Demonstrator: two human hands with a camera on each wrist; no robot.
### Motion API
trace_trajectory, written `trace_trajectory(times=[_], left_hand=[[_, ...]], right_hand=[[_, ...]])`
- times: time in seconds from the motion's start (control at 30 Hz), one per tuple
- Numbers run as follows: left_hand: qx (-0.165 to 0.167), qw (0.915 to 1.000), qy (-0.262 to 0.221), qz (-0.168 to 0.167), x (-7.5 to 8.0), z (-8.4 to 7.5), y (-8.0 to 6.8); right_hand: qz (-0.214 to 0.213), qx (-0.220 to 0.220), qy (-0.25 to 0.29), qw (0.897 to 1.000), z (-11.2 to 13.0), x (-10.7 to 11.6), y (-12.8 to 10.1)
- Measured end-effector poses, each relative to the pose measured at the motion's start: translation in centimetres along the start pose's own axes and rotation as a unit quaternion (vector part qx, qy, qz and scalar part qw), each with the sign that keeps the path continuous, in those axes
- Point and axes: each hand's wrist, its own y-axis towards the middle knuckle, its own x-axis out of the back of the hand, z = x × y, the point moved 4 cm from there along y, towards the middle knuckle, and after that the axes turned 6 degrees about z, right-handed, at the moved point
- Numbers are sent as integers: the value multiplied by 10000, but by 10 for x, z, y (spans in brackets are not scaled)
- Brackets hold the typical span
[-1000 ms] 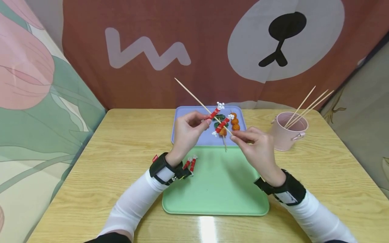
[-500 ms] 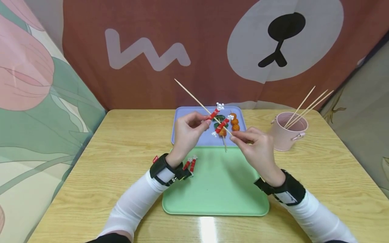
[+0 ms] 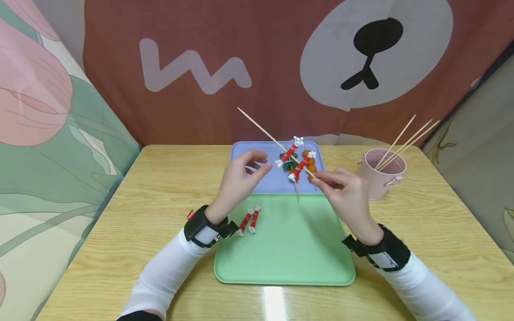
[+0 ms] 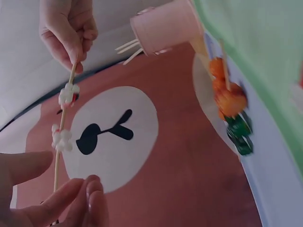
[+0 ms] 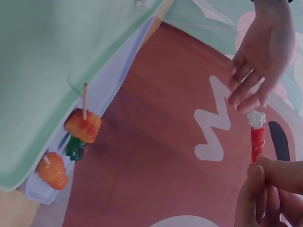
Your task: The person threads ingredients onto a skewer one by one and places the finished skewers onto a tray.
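Observation:
My right hand pinches the lower end of a bamboo skewer, which slants up to the left. Threaded crosswise on it are two red rolls with knobbly white ends, the upper roll and the lower roll. My left hand is just left of the upper roll, thumb and fingers apart and holding nothing. In the left wrist view, the skewer passes behind the left fingers. Two similar loose rolls lie on the left of the green tray.
Behind the green tray, a lavender tray bears finished-looking skewers with orange balls and dark green pieces. A pink bucket with several bamboo skewers stands on the right of the wooden table.
My left hand has let go of the upper roll and drawn back left and slightly down. My right hand, with the skewer and both rolls, has shifted a little to the right.

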Motion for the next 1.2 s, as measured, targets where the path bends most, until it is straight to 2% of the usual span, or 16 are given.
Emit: trace_trajectory(times=[0.2,0.37,0.57,0.83,1.07,1.2], left_hand=[[350,9953,766,486,6,14,-14],[663,9846,1302,961,7,29,-25],[971,9708,1654,1439,10,40,-35],[838,9553,2164,1833,8,49,-46],[1066,9352,2451,2323,-2,58,-58],[1075,9220,2669,2591,-5,60,-63]], right_hand=[[49,-168,-164,9997,-11,4,-7],[-30,-106,-380,9992,-19,9,-10],[-223,-79,-525,9983,-23,15,-8],[-274,-117,-613,9977,-25,18,-8],[-246,-124,-694,9972,-32,22,-13],[-273,-118,-765,9966,-36,26,-17]])
